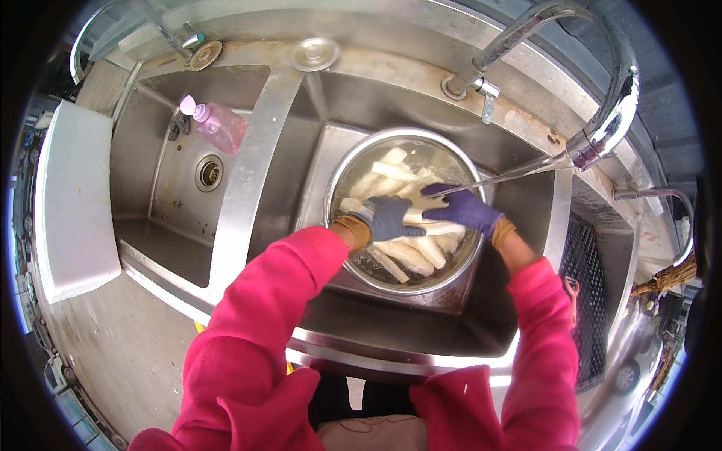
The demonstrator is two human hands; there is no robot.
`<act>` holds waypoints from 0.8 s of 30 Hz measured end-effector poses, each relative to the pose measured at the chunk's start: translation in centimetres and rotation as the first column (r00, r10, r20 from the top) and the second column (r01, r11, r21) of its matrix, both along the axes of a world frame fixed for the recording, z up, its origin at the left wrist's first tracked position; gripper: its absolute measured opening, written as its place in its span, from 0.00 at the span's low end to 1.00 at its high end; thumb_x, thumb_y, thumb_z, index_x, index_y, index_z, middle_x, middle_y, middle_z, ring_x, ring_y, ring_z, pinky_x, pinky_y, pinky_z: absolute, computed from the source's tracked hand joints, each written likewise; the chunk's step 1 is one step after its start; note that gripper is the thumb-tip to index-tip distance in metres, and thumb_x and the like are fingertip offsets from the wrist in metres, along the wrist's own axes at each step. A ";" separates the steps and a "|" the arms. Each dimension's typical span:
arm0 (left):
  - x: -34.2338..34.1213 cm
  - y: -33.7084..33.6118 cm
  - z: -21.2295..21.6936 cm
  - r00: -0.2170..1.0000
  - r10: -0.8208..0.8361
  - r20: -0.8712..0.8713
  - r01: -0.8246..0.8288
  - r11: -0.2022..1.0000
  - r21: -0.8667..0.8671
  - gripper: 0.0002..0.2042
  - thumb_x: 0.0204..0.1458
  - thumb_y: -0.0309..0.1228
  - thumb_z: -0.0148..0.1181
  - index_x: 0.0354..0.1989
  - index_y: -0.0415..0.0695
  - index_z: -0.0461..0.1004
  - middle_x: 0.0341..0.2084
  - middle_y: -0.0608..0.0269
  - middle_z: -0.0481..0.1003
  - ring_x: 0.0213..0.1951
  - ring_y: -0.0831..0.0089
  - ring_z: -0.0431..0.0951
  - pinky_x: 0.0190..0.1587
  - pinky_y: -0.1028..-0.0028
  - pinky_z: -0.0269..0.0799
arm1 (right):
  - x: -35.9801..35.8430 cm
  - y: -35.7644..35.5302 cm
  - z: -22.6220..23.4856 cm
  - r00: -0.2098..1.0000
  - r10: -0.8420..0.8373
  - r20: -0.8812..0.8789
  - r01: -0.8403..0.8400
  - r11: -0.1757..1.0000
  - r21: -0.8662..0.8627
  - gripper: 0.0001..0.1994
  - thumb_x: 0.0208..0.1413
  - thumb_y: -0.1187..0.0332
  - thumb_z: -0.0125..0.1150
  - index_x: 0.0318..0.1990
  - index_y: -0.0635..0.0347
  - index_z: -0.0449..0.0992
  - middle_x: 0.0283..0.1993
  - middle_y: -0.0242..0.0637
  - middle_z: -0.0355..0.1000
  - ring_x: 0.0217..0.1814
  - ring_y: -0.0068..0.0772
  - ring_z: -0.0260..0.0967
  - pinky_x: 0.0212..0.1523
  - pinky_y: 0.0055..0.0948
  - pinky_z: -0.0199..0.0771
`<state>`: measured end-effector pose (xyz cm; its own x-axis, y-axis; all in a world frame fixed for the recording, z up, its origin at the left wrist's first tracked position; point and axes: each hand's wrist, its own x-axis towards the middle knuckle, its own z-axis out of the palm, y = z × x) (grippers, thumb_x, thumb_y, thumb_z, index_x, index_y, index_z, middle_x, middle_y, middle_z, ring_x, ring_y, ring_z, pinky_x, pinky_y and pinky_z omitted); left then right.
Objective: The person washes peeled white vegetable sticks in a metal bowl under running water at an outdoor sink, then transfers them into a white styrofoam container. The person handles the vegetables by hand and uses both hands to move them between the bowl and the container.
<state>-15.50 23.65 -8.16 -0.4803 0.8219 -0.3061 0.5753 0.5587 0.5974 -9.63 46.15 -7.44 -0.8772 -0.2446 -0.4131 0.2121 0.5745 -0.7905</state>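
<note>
We spread our grey-gloved left hand (388, 216) over long white sticks (412, 256), unsure if our purple-gloved right hand (468, 210) grips any.

Metal bowl (406, 291), round: stands in the middle basin (338, 312), holding water and long pale peeled pieces (410, 255). Left hand (387, 216), grey glove: lies over the pieces toward the bowl's left rim, fingers extended. Right hand (470, 209), purple glove: on the pieces toward the right rim, grip partly hidden. Faucet (620, 98), chrome: mounted along the sink's far edge, its water stream (519, 174) reaching the right hand. Bottle (220, 129), translucent pink: by the left basin's far right corner. Dark scrubber (179, 125): near that basin's far edge.
</note>
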 end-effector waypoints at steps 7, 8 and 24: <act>-4.3 0.2 -4.9 0.811 0.563 -0.161 -0.585 0.791 -0.178 0.38 0.44 0.49 0.69 0.58 0.34 0.66 0.50 0.38 0.72 0.55 0.51 0.73 0.57 0.61 0.69 | -3.5 2.9 -5.6 0.991 0.131 -0.035 -0.104 0.896 0.431 0.49 0.47 0.41 0.67 0.68 0.68 0.57 0.66 0.59 0.61 0.68 0.53 0.60 0.68 0.38 0.60; -5.2 0.0 -6.0 0.871 0.491 -0.005 -0.475 0.841 -0.260 0.41 0.42 0.49 0.70 0.59 0.33 0.65 0.50 0.37 0.72 0.55 0.51 0.73 0.57 0.62 0.69 | -3.7 2.5 -6.7 0.994 0.093 0.049 -0.105 0.881 0.462 0.56 0.43 0.35 0.65 0.69 0.71 0.52 0.69 0.64 0.55 0.72 0.53 0.55 0.71 0.39 0.54; -5.6 -0.2 -5.2 0.819 0.499 0.283 -0.484 0.866 -0.124 0.20 0.39 0.42 0.70 0.30 0.33 0.81 0.20 0.53 0.80 0.26 0.63 0.82 0.38 0.68 0.78 | -2.1 -0.5 -3.1 0.943 -0.135 0.304 0.262 0.864 -0.429 0.21 0.56 0.64 0.65 0.54 0.66 0.74 0.48 0.39 0.75 0.50 0.28 0.70 0.52 0.25 0.71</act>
